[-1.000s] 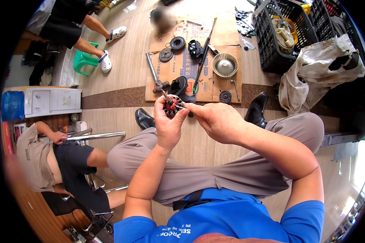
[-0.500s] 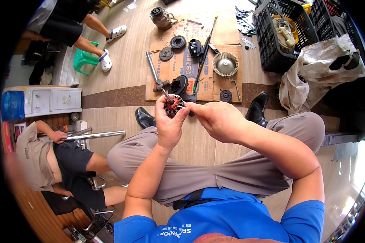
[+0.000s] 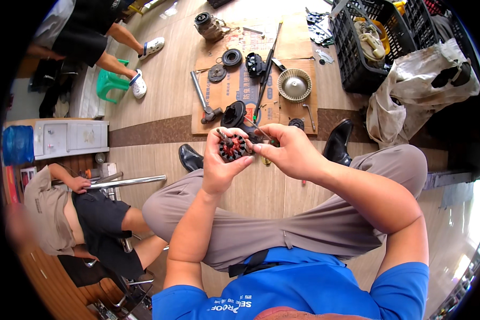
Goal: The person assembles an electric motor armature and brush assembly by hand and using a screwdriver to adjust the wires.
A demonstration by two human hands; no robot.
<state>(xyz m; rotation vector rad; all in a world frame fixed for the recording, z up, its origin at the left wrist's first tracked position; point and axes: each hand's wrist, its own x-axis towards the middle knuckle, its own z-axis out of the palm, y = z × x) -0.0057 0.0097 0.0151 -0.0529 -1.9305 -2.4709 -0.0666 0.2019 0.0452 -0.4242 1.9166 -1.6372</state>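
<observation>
My left hand [image 3: 223,172] is closed around a round rotor [image 3: 231,148] with black segments, copper-red windings and a shaft sticking up. My right hand [image 3: 289,152] is at the rotor's right side, thumb forward and index finger curled over a thin metal tool [image 3: 261,130] that points up and leftward; its lower end is hard to see. Just beyond them on the cardboard [image 3: 285,38] lie a black round housing [image 3: 233,113], a metal bar with a joint [image 3: 199,90], a long black rod [image 3: 268,66], a small disc [image 3: 296,123] and a fan wheel [image 3: 294,84].
A metal part [image 3: 209,28] sits at the cardboard's back left. Black crates [image 3: 365,74] and a stained cloth [image 3: 405,98] lie at right. One person stands by a green stool [image 3: 108,84]; another [image 3: 98,224] sits at left by a chrome bar [image 3: 128,180].
The rotor in my left hand has moved slightly down and right, its face turned more upward. My right index finger has left the rotor's top and curled over the tool, which now points upward.
</observation>
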